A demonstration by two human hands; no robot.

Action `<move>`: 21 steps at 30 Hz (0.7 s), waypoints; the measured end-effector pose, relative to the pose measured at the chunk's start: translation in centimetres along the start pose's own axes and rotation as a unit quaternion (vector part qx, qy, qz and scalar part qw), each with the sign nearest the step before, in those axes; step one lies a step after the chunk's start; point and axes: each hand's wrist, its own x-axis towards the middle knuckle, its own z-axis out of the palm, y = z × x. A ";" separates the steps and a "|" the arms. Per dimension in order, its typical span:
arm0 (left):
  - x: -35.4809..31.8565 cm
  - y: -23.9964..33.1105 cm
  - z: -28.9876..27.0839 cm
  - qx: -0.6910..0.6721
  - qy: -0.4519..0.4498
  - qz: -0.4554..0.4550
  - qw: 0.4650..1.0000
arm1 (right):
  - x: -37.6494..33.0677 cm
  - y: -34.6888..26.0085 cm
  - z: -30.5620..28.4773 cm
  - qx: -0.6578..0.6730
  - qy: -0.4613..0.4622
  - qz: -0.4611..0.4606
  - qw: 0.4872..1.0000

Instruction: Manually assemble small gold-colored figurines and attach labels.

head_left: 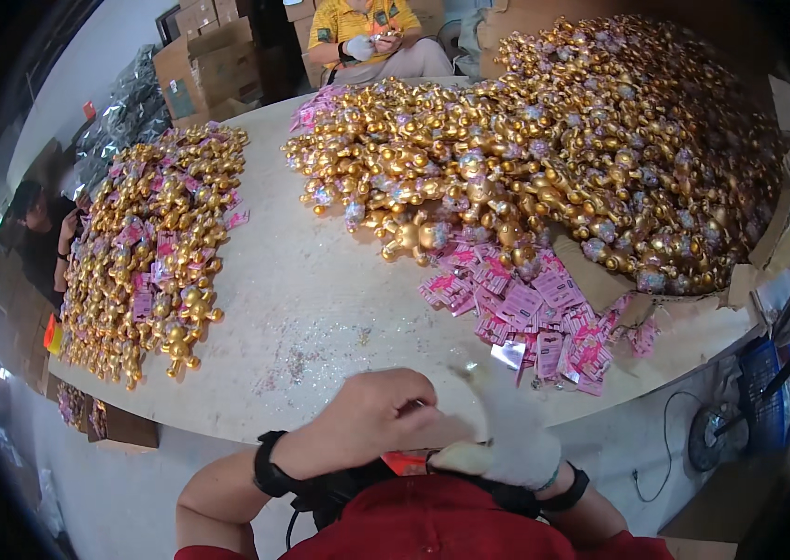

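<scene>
Near the table's front edge, my bare left hand [367, 420] has its fingers curled in toward the thumb. Anything in them is hidden or too small to make out. Just to its right, my right hand [511, 443] wears a white glove and is smeared by motion, so its fingers do not show clearly. Beyond it lies a loose pile of pink printed cards [544, 313]. Behind the cards rises a large heap of shiny gold figurines [507, 159] with glittery clear parts. Silvery glitter specks [320, 359] are scattered on the table ahead of my left hand.
At the left of the pale table [264, 233] lie gold figurines with pink cards [147, 247]. Torn cardboard [591, 271] edges the big heap. Two people [367, 37] [45, 224] sit across and at left. Cartons [213, 70], a blue crate [768, 392] and a fan [719, 439] stand around.
</scene>
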 end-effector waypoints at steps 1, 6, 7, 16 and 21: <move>0.2 0.2 0.6 0.004 -0.031 0.002 1.000 | 0.1 -1.0 0.0 0.058 -0.046 0.047 0.996; 0.7 1.8 2.0 -0.098 -0.061 -0.056 0.992 | -0.4 -0.7 1.4 0.304 -0.044 0.171 0.936; 0.7 2.0 2.1 -0.047 -0.040 -0.012 0.998 | -0.4 -0.9 1.2 0.324 -0.036 0.191 0.926; 1.3 1.5 3.1 0.008 -0.014 -0.014 1.000 | -1.8 0.4 1.6 0.098 0.032 0.118 0.988; 3.7 0.2 1.9 -0.177 -0.171 -0.143 0.959 | -2.5 1.1 1.3 0.023 0.004 0.105 0.994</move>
